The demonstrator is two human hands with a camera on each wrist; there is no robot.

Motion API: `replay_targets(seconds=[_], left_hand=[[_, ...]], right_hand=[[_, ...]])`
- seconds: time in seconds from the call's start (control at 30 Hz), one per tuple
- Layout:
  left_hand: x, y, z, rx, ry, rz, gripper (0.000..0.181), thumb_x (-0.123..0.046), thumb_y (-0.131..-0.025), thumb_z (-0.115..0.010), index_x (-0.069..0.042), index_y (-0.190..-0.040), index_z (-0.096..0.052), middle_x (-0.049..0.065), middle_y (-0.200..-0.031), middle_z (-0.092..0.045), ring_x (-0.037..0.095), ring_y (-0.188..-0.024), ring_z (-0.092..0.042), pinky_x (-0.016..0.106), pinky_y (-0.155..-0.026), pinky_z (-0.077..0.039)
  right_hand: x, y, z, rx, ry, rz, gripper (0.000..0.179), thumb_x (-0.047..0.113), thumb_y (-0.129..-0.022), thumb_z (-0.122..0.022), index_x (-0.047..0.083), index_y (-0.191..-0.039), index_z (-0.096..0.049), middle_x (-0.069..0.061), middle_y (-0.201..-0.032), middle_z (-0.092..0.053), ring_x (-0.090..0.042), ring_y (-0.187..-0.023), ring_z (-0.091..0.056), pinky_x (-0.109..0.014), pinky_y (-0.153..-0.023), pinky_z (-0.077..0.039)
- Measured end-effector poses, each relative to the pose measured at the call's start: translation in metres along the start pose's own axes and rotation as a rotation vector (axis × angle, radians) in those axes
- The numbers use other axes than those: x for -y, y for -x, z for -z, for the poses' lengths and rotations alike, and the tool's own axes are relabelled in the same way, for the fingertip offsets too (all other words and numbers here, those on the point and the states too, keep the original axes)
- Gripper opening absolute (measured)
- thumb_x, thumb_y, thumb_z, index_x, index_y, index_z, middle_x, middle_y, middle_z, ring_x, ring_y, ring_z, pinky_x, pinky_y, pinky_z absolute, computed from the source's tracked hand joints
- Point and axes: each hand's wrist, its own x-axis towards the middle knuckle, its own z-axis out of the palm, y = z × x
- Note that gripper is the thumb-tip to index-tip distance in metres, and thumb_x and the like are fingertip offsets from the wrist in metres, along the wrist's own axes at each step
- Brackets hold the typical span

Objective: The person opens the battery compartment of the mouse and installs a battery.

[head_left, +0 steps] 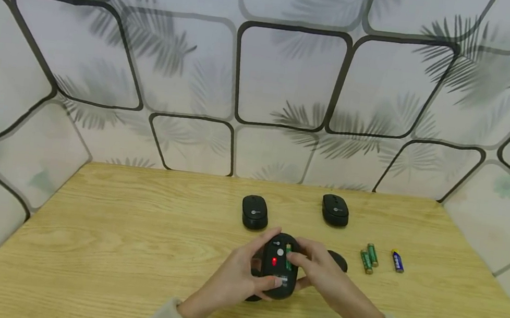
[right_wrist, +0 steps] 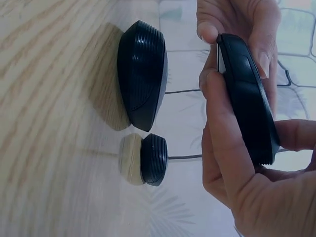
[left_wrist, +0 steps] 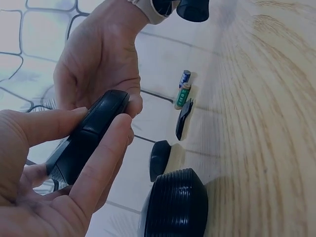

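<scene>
A black computer mouse (head_left: pixel 277 286) is held underside up between both hands, with a red light glowing on its base. Its battery slot shows a green battery (head_left: pixel 289 250). My left hand (head_left: pixel 242 273) grips the mouse along its left side, the thumb lying across the base. On the opposite side my right hand (head_left: pixel 320 269) holds the mouse's edge, its thumb at the battery. In the left wrist view, the left-hand fingers (left_wrist: pixel 101 165) and thumb clasp the mouse (left_wrist: pixel 91 136). In the right wrist view, the right hand (right_wrist: pixel 256 192) holds the mouse's (right_wrist: pixel 247 94) near end.
Two black mice stand farther back, one left (head_left: pixel 255 212) and one right (head_left: pixel 335 210). Two green batteries (head_left: pixel 369 258) and a blue battery (head_left: pixel 397 261) lie to the right. A thin black cover (left_wrist: pixel 184 120) rests nearby. Another dark object (head_left: pixel 253 298) is partly hidden under the left hand.
</scene>
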Motion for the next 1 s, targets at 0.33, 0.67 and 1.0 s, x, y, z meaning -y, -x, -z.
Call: replay_targets(seconds=[0.33, 0.67, 1.0], left_hand=[[0.001, -0.008, -0.004, -0.003, 0.024, 0.026, 0.084, 0.012, -0.086, -0.072, -0.016, -0.158, -0.037, 0.02, -0.144, -0.046, 0.027, -0.096, -0.069, 0.04, -0.06, -0.066], [-0.003, -0.035, -0.016, -0.035, 0.096, 0.09, 0.086, 0.013, -0.087, -0.071, -0.023, -0.157, -0.039, 0.019, -0.131, -0.05, 0.031, -0.092, -0.071, 0.047, -0.064, -0.066], [-0.002, -0.059, -0.023, -0.038, 0.111, 0.156, 0.084, 0.011, -0.089, -0.071, -0.022, -0.158, -0.034, 0.016, -0.127, -0.049, 0.026, -0.091, -0.07, 0.045, -0.066, -0.066]], right_hand=[[-0.004, 0.001, 0.008, -0.006, -0.002, -0.028, 0.041, 0.011, -0.106, -0.047, -0.016, -0.138, -0.045, -0.015, -0.116, -0.063, -0.023, -0.096, -0.065, -0.035, -0.066, -0.064], [0.0, -0.002, 0.033, -0.028, 0.021, -0.041, 0.049, 0.013, -0.108, -0.047, -0.018, -0.144, -0.035, -0.023, -0.126, -0.058, -0.023, -0.102, -0.064, -0.037, -0.069, -0.065], [0.001, -0.006, 0.056, -0.022, 0.058, -0.069, 0.055, 0.012, -0.109, -0.045, -0.018, -0.149, -0.025, -0.034, -0.136, -0.049, -0.029, -0.105, -0.066, -0.038, -0.071, -0.065]])
